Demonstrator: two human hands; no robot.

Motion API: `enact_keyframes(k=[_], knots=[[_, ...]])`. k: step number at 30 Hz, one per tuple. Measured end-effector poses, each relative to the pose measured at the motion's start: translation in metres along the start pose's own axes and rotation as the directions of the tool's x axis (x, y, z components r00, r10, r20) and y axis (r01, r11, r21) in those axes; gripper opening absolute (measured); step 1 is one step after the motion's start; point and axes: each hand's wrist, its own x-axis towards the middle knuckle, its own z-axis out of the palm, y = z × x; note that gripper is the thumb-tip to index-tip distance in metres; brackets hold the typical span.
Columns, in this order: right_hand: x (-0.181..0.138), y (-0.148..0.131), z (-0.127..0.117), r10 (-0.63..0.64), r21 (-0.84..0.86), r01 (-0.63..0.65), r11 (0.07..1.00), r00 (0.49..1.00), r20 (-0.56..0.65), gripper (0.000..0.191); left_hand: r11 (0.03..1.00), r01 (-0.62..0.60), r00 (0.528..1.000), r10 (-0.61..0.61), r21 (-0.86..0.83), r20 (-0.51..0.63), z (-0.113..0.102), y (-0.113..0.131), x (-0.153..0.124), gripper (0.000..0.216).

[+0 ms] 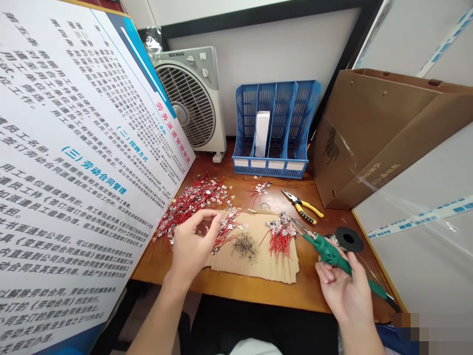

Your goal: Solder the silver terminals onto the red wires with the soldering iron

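Observation:
My right hand [345, 283] is wrapped around a green soldering iron [327, 250], whose tip points left at a small heap of metal tabs with red wires [281, 234]. That heap lies on the right part of a cardboard sheet [229, 264]. Over the sheet's left edge, my left hand [195, 239] has its fingers curled, with thumb and forefinger tips close together; anything pinched there is too small or hidden to make out. Just past it spreads a large pile of red-wired tabs [201, 195]. Dark scorch specks [244, 246] mark the cardboard between my hands.
Yellow-and-black pliers [303, 206] and a black-sided solder spool [349, 239] lie at the right. Behind stand a box fan [192, 98], a blue file rack [271, 165] holding a white box [262, 133], and a brown paper bag [369, 133]. A printed board [92, 148] walls the left.

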Motion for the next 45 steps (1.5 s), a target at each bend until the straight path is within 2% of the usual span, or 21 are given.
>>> enact_keyframes(k=[3, 7, 13, 19, 26, 31, 45], knots=[[0.001, 0.001, 0.0, -0.009, -0.011, 0.009, 1.0, 1.0, 0.006, 0.047, 0.998, -0.013, 0.996, 0.018, -0.055, 0.09, 0.012, -0.006, -0.018, 0.021], [0.001, 0.002, -0.001, -0.016, -0.021, 0.016, 1.0, 1.0, 0.005, 0.048, 0.999, -0.022, 0.97, 0.028, -0.025, 0.243, 0.028, -0.024, -0.047, 0.02], [0.001, 0.0, -0.001, -0.003, -0.052, 0.003, 0.999, 1.0, 0.009, 0.053, 0.992, -0.118, 0.93, 0.091, 0.055, 0.357, 0.024, -0.041, -0.067, 0.024], [0.001, 0.002, -0.002, -0.032, -0.073, 0.033, 0.997, 0.999, 0.021, 0.052, 0.98, -0.147, 0.926, 0.089, 0.131, 0.367, 0.02, -0.049, -0.065, 0.023], [-0.011, 0.008, -0.01, -0.081, -0.169, 0.113, 0.979, 0.979, 0.186, 0.043, 0.971, -0.168, 0.916, 0.09, 0.17, 0.392, 0.027, -0.05, -0.061, 0.022], [-0.015, 0.011, -0.013, -0.04, -0.296, 0.124, 0.947, 0.961, 0.274, 0.037, 0.959, -0.197, 0.909, 0.1, 0.206, 0.404, 0.033, -0.049, -0.061, 0.021], [-0.017, 0.012, -0.009, -0.011, -0.436, 0.173, 0.883, 0.937, 0.349, 0.037, 0.955, -0.204, 0.894, 0.092, 0.216, 0.44, 0.037, -0.048, -0.056, 0.014]])
